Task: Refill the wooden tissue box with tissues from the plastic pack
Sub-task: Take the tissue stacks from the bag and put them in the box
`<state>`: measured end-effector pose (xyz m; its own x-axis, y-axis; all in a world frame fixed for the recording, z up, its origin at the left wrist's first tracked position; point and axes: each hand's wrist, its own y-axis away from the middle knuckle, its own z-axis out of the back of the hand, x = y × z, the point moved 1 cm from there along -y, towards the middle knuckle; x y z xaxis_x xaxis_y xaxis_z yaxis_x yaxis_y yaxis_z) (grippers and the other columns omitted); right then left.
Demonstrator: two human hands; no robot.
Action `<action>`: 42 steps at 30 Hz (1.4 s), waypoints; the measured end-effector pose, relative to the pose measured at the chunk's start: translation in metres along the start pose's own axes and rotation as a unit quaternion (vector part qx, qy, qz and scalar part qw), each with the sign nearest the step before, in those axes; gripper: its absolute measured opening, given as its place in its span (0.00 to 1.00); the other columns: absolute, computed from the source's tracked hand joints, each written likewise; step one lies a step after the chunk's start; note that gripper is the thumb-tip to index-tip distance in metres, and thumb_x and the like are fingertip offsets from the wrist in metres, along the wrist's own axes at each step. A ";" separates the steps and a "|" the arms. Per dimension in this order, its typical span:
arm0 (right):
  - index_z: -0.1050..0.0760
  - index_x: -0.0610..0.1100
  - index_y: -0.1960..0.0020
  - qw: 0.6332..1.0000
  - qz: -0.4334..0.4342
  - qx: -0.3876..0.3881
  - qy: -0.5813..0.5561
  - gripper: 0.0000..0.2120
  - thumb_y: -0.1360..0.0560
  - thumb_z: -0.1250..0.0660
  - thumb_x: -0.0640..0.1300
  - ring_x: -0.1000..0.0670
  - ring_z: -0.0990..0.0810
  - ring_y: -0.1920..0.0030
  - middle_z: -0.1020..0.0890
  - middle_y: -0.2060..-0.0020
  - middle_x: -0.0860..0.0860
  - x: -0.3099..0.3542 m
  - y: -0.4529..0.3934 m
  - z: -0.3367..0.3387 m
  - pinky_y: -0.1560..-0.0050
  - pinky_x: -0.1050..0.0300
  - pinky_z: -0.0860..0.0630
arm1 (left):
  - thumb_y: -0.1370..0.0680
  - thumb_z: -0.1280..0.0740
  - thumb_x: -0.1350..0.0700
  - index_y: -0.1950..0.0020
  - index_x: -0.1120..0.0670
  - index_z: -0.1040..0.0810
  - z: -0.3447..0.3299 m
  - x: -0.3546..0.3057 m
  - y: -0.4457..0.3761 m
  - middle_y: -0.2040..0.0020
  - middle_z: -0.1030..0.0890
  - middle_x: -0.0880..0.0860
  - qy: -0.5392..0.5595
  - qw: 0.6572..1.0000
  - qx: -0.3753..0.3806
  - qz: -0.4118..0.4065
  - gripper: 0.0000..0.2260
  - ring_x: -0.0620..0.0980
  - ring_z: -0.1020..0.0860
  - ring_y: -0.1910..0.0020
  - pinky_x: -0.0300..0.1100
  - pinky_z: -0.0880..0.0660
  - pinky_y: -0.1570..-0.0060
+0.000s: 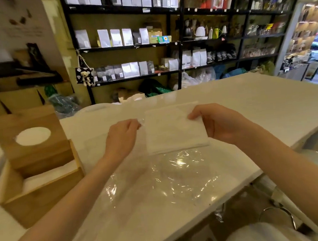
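Note:
A white stack of tissues (174, 130) is held above the counter in front of me. My right hand (218, 123) grips its right edge. My left hand (121, 137) pinches the clear plastic pack (165, 179) at the stack's upper left corner; the loose, crinkled film hangs down over the counter below the stack. At the left stands the wooden tissue box (43, 190), open, with white tissues inside. Its wooden lid (31, 139), with an oval hole, leans upright at the back of it.
The white counter (248, 101) runs to the right and ends close to my body. Black shelves (178, 41) with bags and kettles fill the wall behind. A metal stool frame (278, 215) shows below the counter edge at right.

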<state>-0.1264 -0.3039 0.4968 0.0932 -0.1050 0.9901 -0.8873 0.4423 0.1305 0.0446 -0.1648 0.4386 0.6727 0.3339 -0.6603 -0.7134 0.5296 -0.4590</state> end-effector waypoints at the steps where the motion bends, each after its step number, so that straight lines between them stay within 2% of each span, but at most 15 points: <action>1: 0.25 0.41 0.52 1.000 -0.008 0.007 -0.023 0.08 0.30 0.38 0.35 0.50 0.20 0.64 0.20 0.61 0.47 0.000 -0.009 -0.006 0.59 0.58 0.22 | 0.22 0.47 0.53 0.62 0.55 0.21 0.012 -0.009 0.003 0.64 0.20 0.50 0.089 0.995 0.014 0.049 0.17 0.52 0.23 0.62 0.39 0.30 0.63; 5: 0.26 0.41 0.49 0.996 -0.024 0.046 -0.076 0.11 0.31 0.36 0.36 0.52 0.17 0.69 0.19 0.62 0.47 0.001 -0.039 -0.039 0.64 0.59 0.19 | 0.22 0.45 0.48 0.59 0.51 0.21 0.073 -0.019 0.016 0.59 0.19 0.50 0.238 0.951 0.107 0.166 0.15 0.48 0.26 0.64 0.40 0.34 0.63; 8: 0.26 0.41 0.49 0.993 -0.015 0.097 -0.058 0.10 0.30 0.37 0.36 0.53 0.18 0.69 0.20 0.63 0.47 0.006 -0.054 -0.071 0.67 0.60 0.20 | 0.27 0.34 0.52 0.55 0.48 0.25 0.115 -0.009 0.025 0.56 0.21 0.49 0.198 0.941 0.176 0.209 0.02 0.46 0.27 0.65 0.38 0.32 0.64; 11: 0.26 0.43 0.51 0.986 0.026 0.162 -0.008 0.08 0.28 0.38 0.35 0.50 0.20 0.61 0.21 0.59 0.47 0.014 -0.062 -0.109 0.65 0.62 0.20 | 0.33 0.28 0.57 0.44 0.45 0.31 0.143 0.012 0.031 0.54 0.21 0.49 0.177 0.932 0.205 0.242 0.21 0.45 0.29 0.69 0.36 0.30 0.66; 13: 0.24 0.46 0.55 0.975 0.061 0.211 0.021 0.10 0.28 0.38 0.33 0.50 0.20 0.59 0.20 0.60 0.49 0.017 -0.068 -0.134 0.63 0.63 0.20 | 0.35 0.27 0.57 0.42 0.49 0.27 0.158 0.022 0.037 0.53 0.20 0.51 0.215 0.925 0.180 0.255 0.23 0.43 0.30 0.73 0.32 0.29 0.73; 16: 0.22 0.49 0.54 0.951 0.118 0.278 0.073 0.12 0.29 0.35 0.33 0.54 0.17 0.59 0.18 0.58 0.52 0.019 -0.075 -0.166 0.58 0.61 0.19 | 0.33 0.29 0.62 0.50 0.48 0.23 0.181 0.037 0.044 0.58 0.16 0.49 0.259 0.919 0.106 0.279 0.14 0.42 0.28 0.77 0.32 0.27 0.75; 19: 0.24 0.53 0.53 0.924 0.183 0.317 0.110 0.16 0.29 0.34 0.32 0.62 0.18 0.59 0.18 0.58 0.58 0.019 -0.081 -0.189 0.58 0.67 0.20 | 0.33 0.28 0.62 0.52 0.47 0.23 0.199 0.049 0.052 0.55 0.17 0.49 0.222 0.937 0.053 0.266 0.14 0.45 0.22 0.71 0.38 0.22 0.66; 22: 0.25 0.58 0.50 0.887 0.255 0.352 0.158 0.18 0.28 0.33 0.34 0.65 0.20 0.52 0.18 0.57 0.62 0.016 -0.087 -0.207 0.53 0.70 0.23 | 0.31 0.30 0.65 0.53 0.45 0.24 0.212 0.057 0.060 0.57 0.17 0.47 0.208 0.952 0.006 0.226 0.16 0.46 0.17 0.66 0.35 0.21 0.70; 25: 0.25 0.59 0.49 0.868 0.314 0.321 0.212 0.15 0.28 0.32 0.40 0.62 0.21 0.48 0.19 0.55 0.65 0.005 -0.095 -0.217 0.49 0.68 0.23 | 0.30 0.32 0.66 0.53 0.44 0.23 0.219 0.064 0.066 0.61 0.15 0.40 0.233 0.951 -0.017 0.204 0.16 0.48 0.16 0.64 0.36 0.19 0.68; 28: 0.23 0.56 0.49 0.869 0.368 0.184 0.277 0.11 0.31 0.29 0.51 0.56 0.21 0.54 0.19 0.57 0.58 -0.005 -0.104 -0.215 0.55 0.61 0.23 | 0.29 0.33 0.67 0.54 0.44 0.22 0.219 0.068 0.070 0.62 0.16 0.35 0.223 0.957 -0.041 0.180 0.17 0.46 0.16 0.67 0.34 0.21 0.71; 30: 0.23 0.50 0.51 0.893 0.319 0.139 0.285 0.19 0.36 0.30 0.60 0.54 0.23 0.67 0.19 0.66 0.51 -0.009 -0.106 -0.212 0.64 0.59 0.25 | 0.29 0.33 0.68 0.54 0.44 0.22 0.218 0.069 0.071 0.63 0.17 0.33 0.212 0.962 -0.056 0.163 0.17 0.46 0.18 0.70 0.33 0.21 0.72; 34: 0.22 0.43 0.54 0.945 0.062 0.228 0.226 0.24 0.32 0.37 0.63 0.51 0.24 0.77 0.20 0.75 0.47 -0.015 -0.102 -0.212 0.75 0.61 0.24 | 0.30 0.33 0.68 0.58 0.40 0.18 0.218 0.074 0.072 0.59 0.16 0.36 0.227 0.963 -0.077 0.123 0.21 0.46 0.21 0.76 0.34 0.23 0.74; 38: 0.20 0.38 0.54 0.928 -0.090 0.360 0.026 0.22 0.28 0.40 0.56 0.49 0.17 0.69 0.15 0.66 0.43 -0.016 -0.101 -0.213 0.72 0.60 0.21 | 0.31 0.33 0.69 0.58 0.44 0.16 0.213 0.079 0.071 0.59 0.14 0.45 0.247 0.960 -0.056 0.117 0.19 0.46 0.22 0.77 0.35 0.23 0.76; 40: 0.21 0.39 0.52 0.919 -0.121 0.363 -0.097 0.16 0.25 0.43 0.48 0.46 0.15 0.61 0.14 0.60 0.42 -0.015 -0.103 -0.214 0.66 0.56 0.18 | 0.30 0.34 0.71 0.60 0.44 0.15 0.211 0.082 0.071 0.61 0.14 0.48 0.238 0.963 -0.042 0.117 0.20 0.47 0.19 0.74 0.36 0.22 0.75; 42: 0.23 0.39 0.50 0.918 -0.144 0.343 -0.139 0.17 0.23 0.47 0.47 0.44 0.17 0.55 0.15 0.57 0.42 -0.016 -0.107 -0.214 0.58 0.51 0.18 | 0.30 0.35 0.72 0.59 0.42 0.16 0.210 0.081 0.073 0.58 0.15 0.42 0.231 0.967 -0.018 0.108 0.23 0.47 0.16 0.62 0.36 0.20 0.71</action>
<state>0.0637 -0.1585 0.4778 0.3351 -0.3953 0.8552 -0.9282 -0.2944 0.2276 0.0886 0.0645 0.4763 0.3549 0.0457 -0.9338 -0.8390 0.4562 -0.2966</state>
